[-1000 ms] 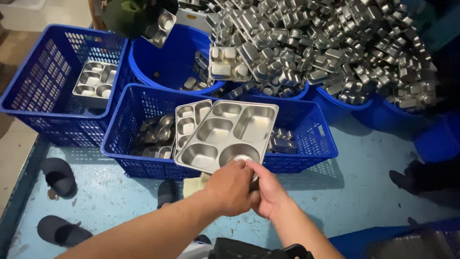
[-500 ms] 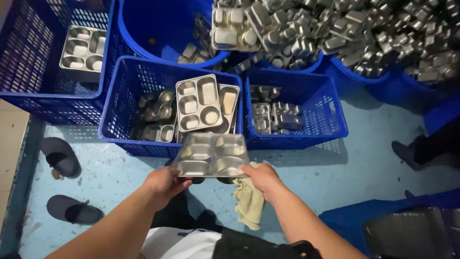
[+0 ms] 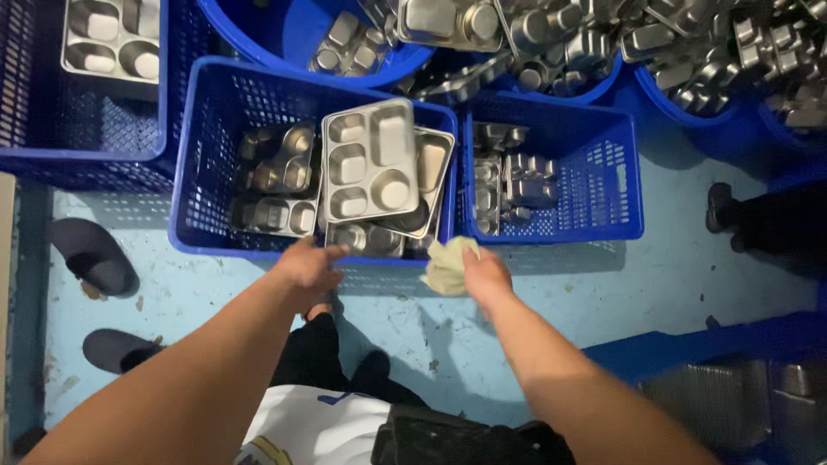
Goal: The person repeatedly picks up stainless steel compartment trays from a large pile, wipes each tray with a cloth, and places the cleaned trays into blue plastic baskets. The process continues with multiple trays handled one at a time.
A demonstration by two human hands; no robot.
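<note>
The compartmented steel tray point(image 3: 376, 164) now lies in the blue plastic crate point(image 3: 203, 155) — left hand point(image 3: 306, 269) emptied, fingers loose, right hand point(image 3: 484, 274) still clamped on the pale crumpled cloth point(image 3: 448, 265).

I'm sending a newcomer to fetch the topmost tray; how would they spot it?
Find the blue slatted crate just beyond the left hand. Among its steel trays, the topmost tray lies face up, tilted over another tray. It alone shows all its compartments uncovered.

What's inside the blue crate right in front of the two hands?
The blue crate holds compartment steel trays: one top tray face up on a leaning stack, others lying at left. Whatever lies beneath the stack is hidden.
</note>
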